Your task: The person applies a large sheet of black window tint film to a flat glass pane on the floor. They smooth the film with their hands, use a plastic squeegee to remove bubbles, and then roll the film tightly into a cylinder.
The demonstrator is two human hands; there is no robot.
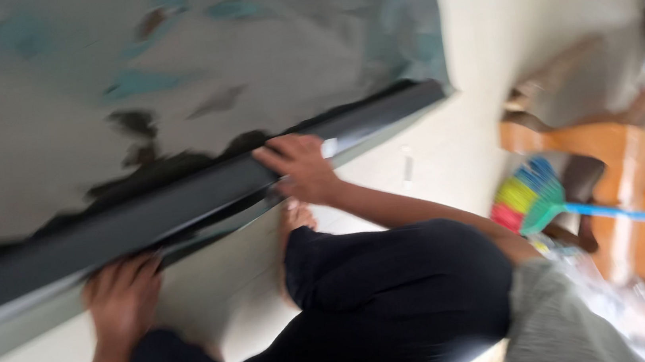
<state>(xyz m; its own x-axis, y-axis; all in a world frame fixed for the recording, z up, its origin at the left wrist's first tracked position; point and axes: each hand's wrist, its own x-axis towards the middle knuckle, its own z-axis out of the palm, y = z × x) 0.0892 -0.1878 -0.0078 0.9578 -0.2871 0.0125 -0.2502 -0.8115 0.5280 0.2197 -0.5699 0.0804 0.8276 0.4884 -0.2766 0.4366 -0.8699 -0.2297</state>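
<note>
Hands, left hand (121, 294) and right hand (301, 167), each grip closed on grey rolled sheet (181, 200) over pale floor (432, 161).

The person wears dark navy trousers (398, 293), a grey top (553, 324), bare forearms, no sleeves.

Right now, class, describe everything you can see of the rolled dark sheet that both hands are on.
The rolled dark sheet is a long, glossy, grey-black roll, seemingly plastic film, lying slantwise across the pale floor from lower left to upper right. Above it the unrolled part spreads flat, shiny and reflective, with teal and dark patches. The left hand presses on the roll's lower edge; the right hand rests over it further up. The picture is blurred, so finer texture cannot be told.
</note>
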